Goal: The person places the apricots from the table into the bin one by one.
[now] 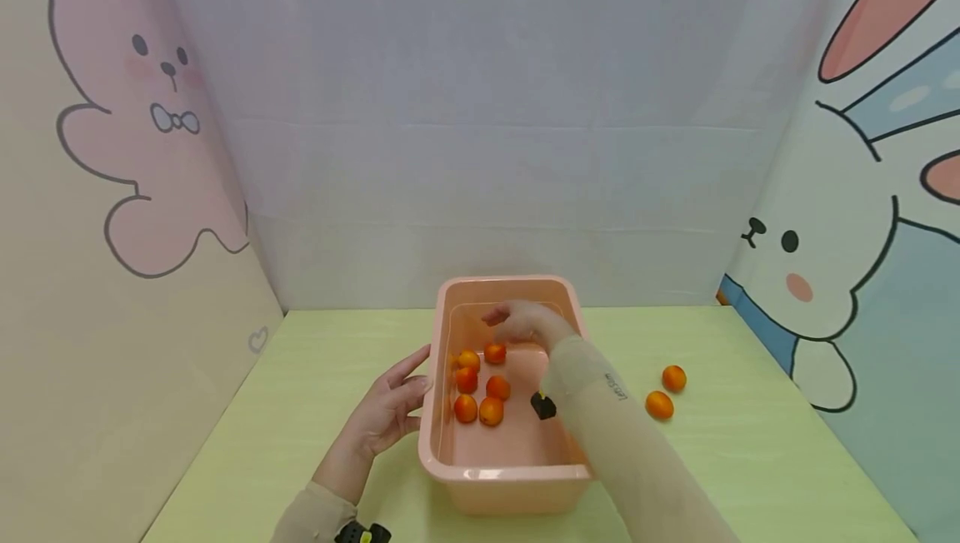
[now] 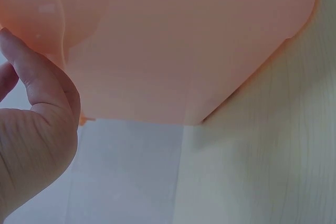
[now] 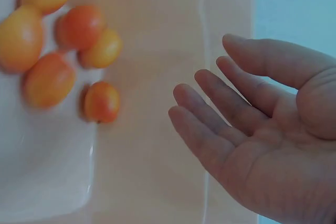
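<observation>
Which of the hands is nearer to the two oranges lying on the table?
Right. The right hand hovers open inside the pink tub, closer to the oranges; the left hand touches the tub's far side.

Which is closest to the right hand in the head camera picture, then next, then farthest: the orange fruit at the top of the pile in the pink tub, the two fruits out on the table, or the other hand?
From the right hand:
1. Top fruit, in the pink tub, just below the fingers.
2. Left hand, outside the tub's left wall.
3. Two fruits on the table, off to the right, farthest.
</observation>
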The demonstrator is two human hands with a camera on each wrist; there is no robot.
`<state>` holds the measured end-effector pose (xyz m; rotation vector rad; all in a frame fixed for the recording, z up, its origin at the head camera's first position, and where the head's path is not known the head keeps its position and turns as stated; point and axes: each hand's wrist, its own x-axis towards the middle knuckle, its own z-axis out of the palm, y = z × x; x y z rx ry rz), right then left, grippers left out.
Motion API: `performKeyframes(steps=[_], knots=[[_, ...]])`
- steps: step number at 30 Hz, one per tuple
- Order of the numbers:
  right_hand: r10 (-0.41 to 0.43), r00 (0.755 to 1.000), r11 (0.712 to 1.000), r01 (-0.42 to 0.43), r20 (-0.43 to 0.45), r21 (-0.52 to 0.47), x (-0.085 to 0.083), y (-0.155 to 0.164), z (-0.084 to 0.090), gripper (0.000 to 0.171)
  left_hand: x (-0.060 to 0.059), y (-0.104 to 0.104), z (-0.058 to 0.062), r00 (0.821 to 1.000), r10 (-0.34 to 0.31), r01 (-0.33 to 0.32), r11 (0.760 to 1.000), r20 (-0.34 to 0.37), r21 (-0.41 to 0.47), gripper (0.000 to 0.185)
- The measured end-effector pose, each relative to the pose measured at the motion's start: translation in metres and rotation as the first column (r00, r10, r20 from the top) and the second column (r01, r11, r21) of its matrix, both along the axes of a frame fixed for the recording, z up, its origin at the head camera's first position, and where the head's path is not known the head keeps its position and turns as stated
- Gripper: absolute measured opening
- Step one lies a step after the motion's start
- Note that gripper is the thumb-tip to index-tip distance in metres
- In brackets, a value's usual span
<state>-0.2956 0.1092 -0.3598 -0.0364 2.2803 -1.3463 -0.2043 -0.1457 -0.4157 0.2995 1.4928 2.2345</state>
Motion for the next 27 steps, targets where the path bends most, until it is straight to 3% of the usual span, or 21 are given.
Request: performKeyframes(steps=[3, 7, 15, 23, 27], knots=[[0.086, 0.992, 0.995, -0.089, -0.095, -0.035, -0.002, 0.004, 0.007, 0.05, 0.0, 0.0, 0.0, 1.0, 0.001, -0.001, 1.0, -0.001, -0.002, 0.067], [0.182, 0.952, 0.981, -0.192, -0.247, -0.018, 0.0, 0.01, 0.021, 0.047, 0.0, 0.0, -0.001, 1.0, 0.003, -0.003, 1.0, 0.0, -0.006, 0.066], [0.168, 0.899, 0.976, -0.209, -0.405, -0.059, 0.025, 0.029, 0.057, 0.044, 0.0, 0.001, 0.0, 1.0, 0.003, -0.003, 1.0, 0.001, 0.0, 0.066], [0.158, 0.821, 0.935, -0.303, -0.548, -0.184, 0.052, 0.061, 0.087, 0.046, -0.001, 0.0, 0.0, 1.0, 0.011, -0.011, 1.0, 0.005, -0.008, 0.064], [0.13, 0.81, 0.941, -0.282, -0.572, -0.186, 0.063, 0.076, 0.091, 0.048, -0.001, -0.001, -0.001, 1.0, 0.01, -0.01, 1.0, 0.006, -0.012, 0.064]])
